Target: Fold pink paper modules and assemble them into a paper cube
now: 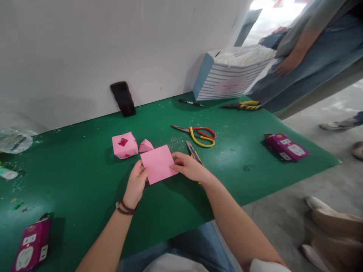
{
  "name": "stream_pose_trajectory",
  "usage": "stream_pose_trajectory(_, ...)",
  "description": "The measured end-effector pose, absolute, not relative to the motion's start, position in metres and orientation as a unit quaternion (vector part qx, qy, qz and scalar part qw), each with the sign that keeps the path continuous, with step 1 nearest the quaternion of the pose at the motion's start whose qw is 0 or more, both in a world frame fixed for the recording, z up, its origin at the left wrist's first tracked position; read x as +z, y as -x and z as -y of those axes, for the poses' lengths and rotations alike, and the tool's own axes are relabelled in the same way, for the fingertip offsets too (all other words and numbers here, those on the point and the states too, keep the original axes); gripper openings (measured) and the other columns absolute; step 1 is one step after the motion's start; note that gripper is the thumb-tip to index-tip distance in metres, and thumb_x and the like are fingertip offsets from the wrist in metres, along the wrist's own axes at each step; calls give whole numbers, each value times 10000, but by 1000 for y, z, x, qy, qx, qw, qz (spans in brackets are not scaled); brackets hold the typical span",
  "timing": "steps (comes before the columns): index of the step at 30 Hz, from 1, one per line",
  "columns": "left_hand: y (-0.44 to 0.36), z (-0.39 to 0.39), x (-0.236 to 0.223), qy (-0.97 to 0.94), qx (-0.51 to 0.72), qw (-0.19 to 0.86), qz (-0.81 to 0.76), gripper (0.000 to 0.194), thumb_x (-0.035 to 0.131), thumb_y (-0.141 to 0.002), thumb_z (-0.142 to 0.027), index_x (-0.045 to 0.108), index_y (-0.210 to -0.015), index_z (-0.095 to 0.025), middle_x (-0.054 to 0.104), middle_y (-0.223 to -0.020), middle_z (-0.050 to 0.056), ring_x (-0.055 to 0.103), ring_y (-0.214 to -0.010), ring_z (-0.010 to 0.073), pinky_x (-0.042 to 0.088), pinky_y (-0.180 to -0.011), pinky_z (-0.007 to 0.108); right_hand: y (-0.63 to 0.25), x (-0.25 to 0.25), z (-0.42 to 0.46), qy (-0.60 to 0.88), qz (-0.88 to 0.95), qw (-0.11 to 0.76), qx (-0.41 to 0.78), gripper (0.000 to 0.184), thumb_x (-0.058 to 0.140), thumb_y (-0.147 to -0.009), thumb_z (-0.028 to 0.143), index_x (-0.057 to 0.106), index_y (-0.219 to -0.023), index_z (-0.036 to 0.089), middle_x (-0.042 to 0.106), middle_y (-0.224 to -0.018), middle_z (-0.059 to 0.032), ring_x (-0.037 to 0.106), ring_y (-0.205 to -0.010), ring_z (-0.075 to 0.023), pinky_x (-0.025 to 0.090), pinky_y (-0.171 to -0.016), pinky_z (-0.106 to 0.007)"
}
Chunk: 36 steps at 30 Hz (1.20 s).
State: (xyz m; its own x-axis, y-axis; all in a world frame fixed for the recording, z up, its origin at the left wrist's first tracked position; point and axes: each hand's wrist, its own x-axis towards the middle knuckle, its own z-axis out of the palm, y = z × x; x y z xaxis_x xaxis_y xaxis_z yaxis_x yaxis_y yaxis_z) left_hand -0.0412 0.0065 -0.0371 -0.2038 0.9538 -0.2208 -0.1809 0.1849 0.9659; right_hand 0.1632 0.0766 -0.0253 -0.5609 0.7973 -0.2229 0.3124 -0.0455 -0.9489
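Observation:
A square pink paper sheet [159, 163] is held just above the green table [85, 181]. My left hand [136, 184] pinches its lower left edge, with a beaded bracelet on the wrist. My right hand [189, 166] grips its right edge, fingers closed on the paper. Behind the sheet stand a folded pink paper cube [124, 145] and a small folded pink piece [145, 145]. A utility knife [193, 150] lies partly under my right hand.
Red and yellow scissors [200, 135], a black pen [189, 102], yellow-handled pliers [244, 105], a black phone [123, 98] against the wall, a striped bag [227, 77], purple boxes [285, 147] [32, 245]. Another person [306, 49] sits at the back right.

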Motion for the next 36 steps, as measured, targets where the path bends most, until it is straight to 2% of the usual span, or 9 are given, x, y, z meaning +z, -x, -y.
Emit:
stream_pose_trajectory(5, 50, -7, -32, -328, 553, 507, -574, 376, 675, -804, -408, 625, -1082, -160, 730, -1032, 109, 712, -903, 218, 587, -693, 304, -166, -26, -77, 415, 661, 207, 590, 168, 562, -831, 207, 551, -999, 193, 616, -702, 32, 561, -637, -132, 438, -608, -265)
stream_pose_trajectory(14, 52, -5, -25, -342, 561, 466, -593, 366, 708, -778, -358, 601, -1074, -172, 726, -811, 44, 712, -717, 178, 595, -636, 295, -164, -24, -78, 430, 665, 202, 576, 161, 560, -814, 226, 540, -972, 204, 646, -725, 16, 598, -678, -161, 455, -653, -297)
stream_pose_trajectory(24, 57, -5, -32, -372, 544, 411, -630, 234, 688, -784, -294, 612, -980, -190, 708, -833, 46, 710, -748, 198, 598, -654, 311, -164, -21, -75, 416, 683, 194, 568, 108, 572, -811, 243, 521, -902, 212, 577, -645, 49, 531, -603, -134, 392, -574, -256)
stream_pose_trajectory(29, 54, -7, -34, -372, 535, 421, -631, 265, 673, -782, -327, 598, -991, -182, 707, -817, 43, 708, -737, 192, 589, -620, 298, -165, -20, -75, 423, 694, 188, 551, 105, 555, -809, 223, 519, -907, 210, 547, -626, 55, 507, -587, -131, 375, -563, -254)
stream_pose_trajectory(33, 54, -10, -34, -383, 521, 437, -625, 322, 679, -771, -390, 607, -982, -158, 729, -890, 84, 718, -791, 207, 587, -626, 300, -165, -18, -75, 420, 692, 180, 559, 114, 545, -819, 226, 505, -924, 206, 603, -699, 31, 554, -629, -137, 414, -587, -260)
stream_pose_trajectory(36, 60, -11, -35, -403, 502, 427, -635, 289, 711, -732, -358, 626, -914, -151, 720, -822, 70, 707, -742, 196, 576, -611, 286, -163, -18, -74, 424, 703, 163, 548, 100, 552, -816, 214, 504, -903, 205, 624, -702, 28, 566, -616, -134, 421, -579, -256)
